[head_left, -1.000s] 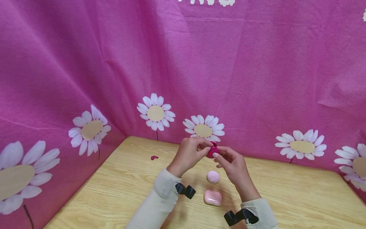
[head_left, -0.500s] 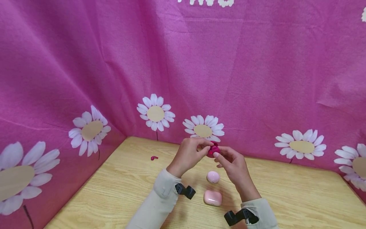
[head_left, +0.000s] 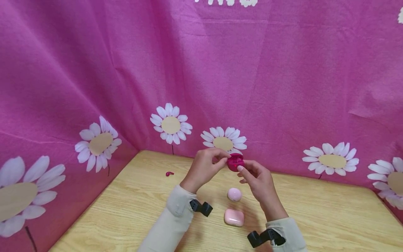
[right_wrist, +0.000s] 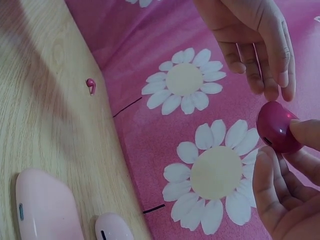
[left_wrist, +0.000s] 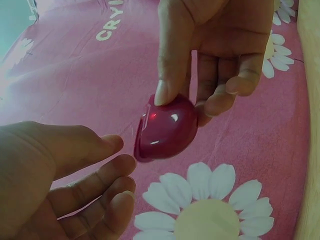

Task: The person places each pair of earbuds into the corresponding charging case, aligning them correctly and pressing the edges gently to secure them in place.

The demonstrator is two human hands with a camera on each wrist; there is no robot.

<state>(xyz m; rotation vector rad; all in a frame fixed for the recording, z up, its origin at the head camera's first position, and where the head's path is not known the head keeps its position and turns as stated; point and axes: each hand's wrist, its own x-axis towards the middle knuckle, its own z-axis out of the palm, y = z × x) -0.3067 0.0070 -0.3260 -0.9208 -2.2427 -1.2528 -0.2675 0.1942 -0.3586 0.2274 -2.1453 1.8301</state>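
Observation:
A glossy magenta earbud case (head_left: 235,163) is up over the far part of the table, its lid raised in the head view. My right hand (head_left: 260,178) grips it between thumb and fingers; a small red light glows on its shell in the left wrist view. At the case's left side is my left hand (head_left: 204,168), its loosely bent fingertips right at the lid's edge. Between the left thumb and fingers (left_wrist: 112,167) nothing shows in the left wrist view. A single magenta earbud (head_left: 169,173) lies on the table to the left.
Below the hands, a round pale pink case (head_left: 234,194) and a wider pink case (head_left: 234,217) sit on the wooden table (head_left: 126,210). A magenta cloth (head_left: 267,87) with white daisies hangs along the table's back and left edges.
The left hand has drawn back a little to the left from the case, whose raised lid and inside now show more. The right hand still grips the case, nearly in place.

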